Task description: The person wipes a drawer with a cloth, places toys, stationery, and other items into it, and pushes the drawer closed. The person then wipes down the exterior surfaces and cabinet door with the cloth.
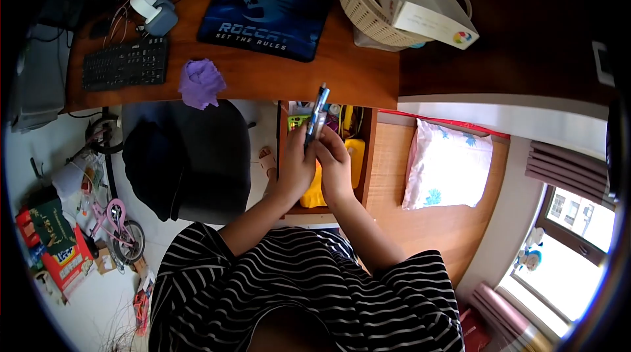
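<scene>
A slim bundle of pens [319, 112] is held at the middle of the frame, tips pointing up and slightly right, over the open drawer [370, 148]. The hands are together around its lower part: the left hand [299, 166] has its fingers closed on the pens from the left, and the right hand [334, 160] grips them from the right with thumb and bent fingers. How many pens there are cannot be told.

Below the hands, the drawer holds a green item [297, 122] at its upper left and a yellow item [355, 155] on its right; other contents are partly hidden by the hands and wrists.

Above the drawer, across the top of the frame, runs the brown wooden surface [368, 79]. A crumpled purple cloth [202, 82] lies at its near edge, left of the pens, with a black keyboard [125, 64] farther left. A dark blue mouse pad [266, 17] lies at upper centre, and a woven basket [371, 13] with a white box [427, 7] in it stands at upper right.

Left of the drawer is a dark chair [213, 161]; right of it, a pillow [450, 164] rests on a bed [388, 181]. A pink bicycle [115, 217] stands at lower left, and a window [568, 227] shows at lower right.
</scene>
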The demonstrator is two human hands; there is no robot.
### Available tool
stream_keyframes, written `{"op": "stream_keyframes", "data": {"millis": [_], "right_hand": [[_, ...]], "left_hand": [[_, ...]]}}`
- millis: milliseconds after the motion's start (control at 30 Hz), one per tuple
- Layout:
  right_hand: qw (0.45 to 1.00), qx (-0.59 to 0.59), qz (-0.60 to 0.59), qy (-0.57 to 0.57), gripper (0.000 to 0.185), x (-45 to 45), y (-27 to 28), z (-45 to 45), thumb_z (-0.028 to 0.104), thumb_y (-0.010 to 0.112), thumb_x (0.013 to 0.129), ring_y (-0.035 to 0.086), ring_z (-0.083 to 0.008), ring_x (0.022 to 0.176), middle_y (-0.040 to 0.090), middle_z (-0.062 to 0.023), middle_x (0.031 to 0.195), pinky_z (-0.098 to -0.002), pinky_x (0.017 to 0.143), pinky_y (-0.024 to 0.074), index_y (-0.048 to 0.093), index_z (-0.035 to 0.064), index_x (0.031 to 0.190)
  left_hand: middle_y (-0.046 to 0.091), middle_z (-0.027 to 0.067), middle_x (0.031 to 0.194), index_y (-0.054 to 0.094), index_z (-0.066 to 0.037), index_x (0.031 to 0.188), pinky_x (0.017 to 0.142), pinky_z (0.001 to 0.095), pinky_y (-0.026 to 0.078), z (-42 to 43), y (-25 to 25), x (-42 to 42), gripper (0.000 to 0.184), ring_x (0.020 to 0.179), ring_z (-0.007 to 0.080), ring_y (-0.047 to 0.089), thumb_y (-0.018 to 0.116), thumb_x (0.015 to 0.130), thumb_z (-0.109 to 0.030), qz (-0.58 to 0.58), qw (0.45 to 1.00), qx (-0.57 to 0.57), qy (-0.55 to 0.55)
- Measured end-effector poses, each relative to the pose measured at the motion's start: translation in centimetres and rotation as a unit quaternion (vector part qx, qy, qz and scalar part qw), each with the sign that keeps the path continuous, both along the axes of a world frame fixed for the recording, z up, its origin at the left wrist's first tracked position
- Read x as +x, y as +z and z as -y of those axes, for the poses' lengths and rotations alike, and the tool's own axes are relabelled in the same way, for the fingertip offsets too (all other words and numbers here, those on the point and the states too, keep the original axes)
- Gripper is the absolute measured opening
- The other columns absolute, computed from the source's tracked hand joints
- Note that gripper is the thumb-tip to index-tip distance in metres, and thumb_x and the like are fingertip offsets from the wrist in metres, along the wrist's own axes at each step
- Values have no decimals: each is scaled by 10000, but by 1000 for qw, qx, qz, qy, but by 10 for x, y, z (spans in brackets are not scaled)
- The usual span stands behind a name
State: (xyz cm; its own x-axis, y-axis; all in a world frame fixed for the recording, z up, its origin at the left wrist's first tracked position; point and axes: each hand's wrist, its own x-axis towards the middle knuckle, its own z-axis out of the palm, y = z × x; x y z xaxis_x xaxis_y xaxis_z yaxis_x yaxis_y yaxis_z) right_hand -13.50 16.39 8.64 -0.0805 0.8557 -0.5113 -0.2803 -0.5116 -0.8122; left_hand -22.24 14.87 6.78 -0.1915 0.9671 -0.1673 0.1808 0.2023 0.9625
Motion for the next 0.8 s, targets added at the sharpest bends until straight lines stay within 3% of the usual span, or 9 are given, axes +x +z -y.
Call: {"op": "stream_keyframes", "data": {"millis": [100, 200, 233, 433, 500, 533, 633, 700, 800], "right_hand": [[1000, -14, 5, -7, 341, 29, 22, 23, -17, 467, 896, 534, -137, 1036, 576, -65, 1117, -273, 944, 396, 495, -19, 1236], [999, -23, 23, -5, 337, 54, 18, 43, -9, 468, 901, 527, -133, 1044, 577, -57, 1110, -270, 957, 384, 494, -17, 1237], [999, -32, 24, -8, 333, 59, 16, 48, -9, 467, 900, 527, -134, 1041, 578, -55, 1106, -269, 954, 385, 497, -16, 1232], [994, -57, 92, -7, 317, 79, -37, 63, 1, 472, 882, 529, -144, 1027, 580, -58, 1089, -261, 937, 388, 512, -13, 1197], [990, -82, 114, -18, 429, 80, -61, 65, 8, 491, 874, 531, -156, 999, 560, -85, 1147, -267, 903, 405, 429, 2, 1299], [986, -104, 129, -29, 474, 80, -67, 66, 13, 504, 872, 537, -153, 957, 553, -91, 1167, -264, 865, 423, 396, 15, 1334], [979, -140, 145, -27, 564, 81, -74, 68, -32, 456, 867, 425, -231, 1248, 454, -131, 1334, -308, 1011, 351, 304, 30, 1406], [982, -135, 125, -32, 565, 90, -88, 76, -43, 446, 864, 389, -241, 1287, 429, -134, 1363, -313, 1031, 332, 309, 35, 1406], [984, -137, 106, -34, 549, 99, -96, 85, -66, 426, 847, 426, -235, 1237, 461, -126, 1325, -312, 1038, 324, 353, 32, 1381]], "left_hand": [[494, 200, 1154, 376, -2, 1320, 916, 385, 417, 23, 7, 26, 429, 1082, 335, 512, 474, 902, -8, -4, 999, 15, -44], [492, 192, 1182, 360, -8, 1339, 950, 376, 397, 40, 15, 46, 445, 1106, 324, 500, 464, 906, -5, 18, 998, 2, -67], [507, 154, 1123, 404, -26, 1311, 908, 329, 419, 46, 6, 56, 393, 1062, 257, 525, 458, 923, 3, 27, 998, 9, -50], [544, 124, 1088, 433, -7, 1263, 832, 284, 458, 60, -50, 80, 362, 978, 207, 569, 486, 905, -7, 26, 998, -44, -46], [562, 126, 1098, 448, -14, 1243, 849, 294, 456, 60, -74, 80, 353, 976, 215, 582, 512, 895, -19, 64, 990, -110, -66], [559, 143, 1108, 446, -7, 1246, 865, 310, 448, 63, -89, 81, 379, 1001, 238, 573, 522, 875, -13, 76, 988, -124, -60], [536, 183, 1211, 399, 8, 1313, 960, 336, 405, 57, -66, 75, 519, 1138, 295, 527, 552, 818, 1, 96, 964, -239, -67], [473, 183, 1314, 333, 10, 1375, 1014, 320, 357, 77, -120, 72, 592, 1222, 261, 465, 535, 819, 23, 80, 968, -228, -72], [409, 197, 1392, 312, 23, 1397, 1059, 310, 313, 86, -131, 67, 608, 1303, 252, 395, 492, 819, 76, 97, 964, -239, -69]]}}
